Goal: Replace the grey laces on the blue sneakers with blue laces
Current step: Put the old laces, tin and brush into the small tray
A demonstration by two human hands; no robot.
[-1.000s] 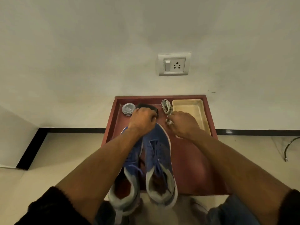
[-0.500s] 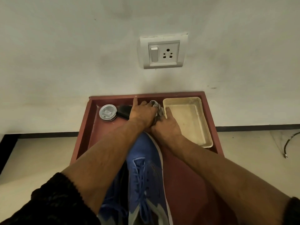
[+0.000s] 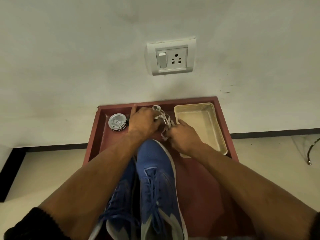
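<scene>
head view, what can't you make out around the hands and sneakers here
- Left sneaker, head view: mostly hidden under the left forearm.
- Both heels: cut off by the bottom edge.
- Dark object behind the left hand: covered by it.
- Round tin label: too small to read.
- Grey laces: ends hidden inside both hands.

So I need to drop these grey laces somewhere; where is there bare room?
The cream tray is bare inside, as is the red board right of the sneakers. It is crowded between the tin and both hands.
</scene>
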